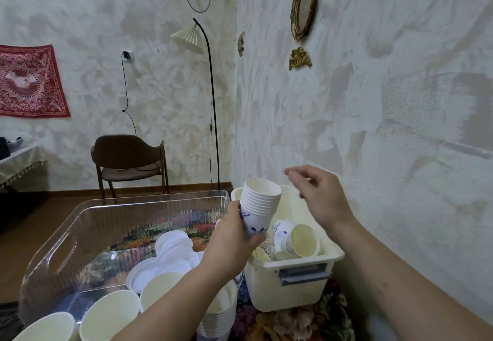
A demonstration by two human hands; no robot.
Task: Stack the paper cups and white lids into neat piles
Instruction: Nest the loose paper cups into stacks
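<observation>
My left hand grips a nested stack of paper cups, white with blue print, tilted with the mouths up and to the right. It hovers over the gap between the two bins. My right hand hangs in the air just right of the stack, fingers loosely bent and holding nothing. Loose paper cups lie on their sides inside the white plastic bin. A heap of white lids lies in the clear plastic bin. More cup stacks stand at the bottom left.
A textured wall runs close along the right side. The bins sit on a floral cloth. Behind them stand a brown chair and a black floor lamp. Another stack of cups sits under my left forearm.
</observation>
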